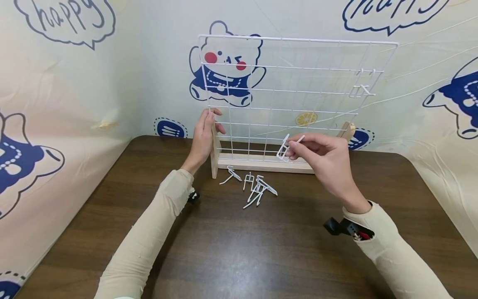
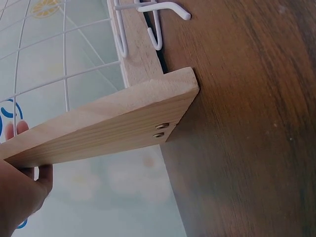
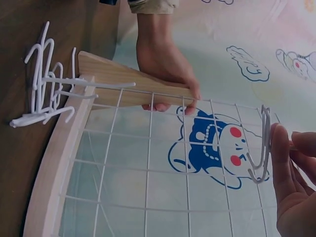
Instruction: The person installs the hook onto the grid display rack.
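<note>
My left hand grips the left wooden side piece of a white wire grid rack, its fingers wrapped round the upper part of the wood. Between thumb and fingers, my right hand pinches a white wire hook in front of the lower grid. In the right wrist view, the bent ends of this held hook point away from the fingertips and overlap the grid wires. One more white hook hangs on the grid at the upper right.
Several loose white hooks lie on the brown table before the rack's wooden base bar. At the right stands the other wooden side piece. A printed cloth with cartoon bears hangs behind.
</note>
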